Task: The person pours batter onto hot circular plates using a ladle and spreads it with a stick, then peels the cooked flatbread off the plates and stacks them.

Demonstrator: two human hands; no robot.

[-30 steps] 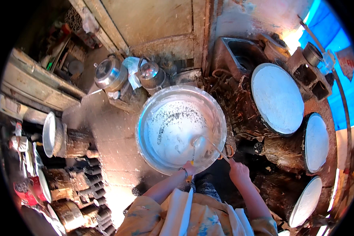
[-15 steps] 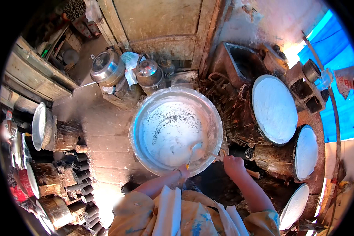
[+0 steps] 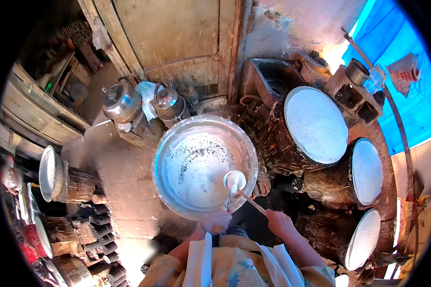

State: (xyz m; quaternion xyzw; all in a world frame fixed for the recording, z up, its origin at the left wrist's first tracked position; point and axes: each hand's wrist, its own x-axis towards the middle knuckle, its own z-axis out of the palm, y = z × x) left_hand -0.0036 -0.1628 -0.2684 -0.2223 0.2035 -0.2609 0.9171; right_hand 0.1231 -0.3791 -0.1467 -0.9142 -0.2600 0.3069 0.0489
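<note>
Ladle bowl (image 3: 235, 180) ahead, between left hand (image 3: 217, 222) and right hand (image 3: 280, 223), over basin (image 3: 163, 167).

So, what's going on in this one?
A person bends over a large metal basin holding white contents speckled with dark bits. The right hand grips the handle of a ladle, its bowl over the basin's near right part. The left hand holds a slim utensil reaching up to the ladle's bowl; whether they touch is unclear. Metal kettles stand beyond, to the left.
</note>
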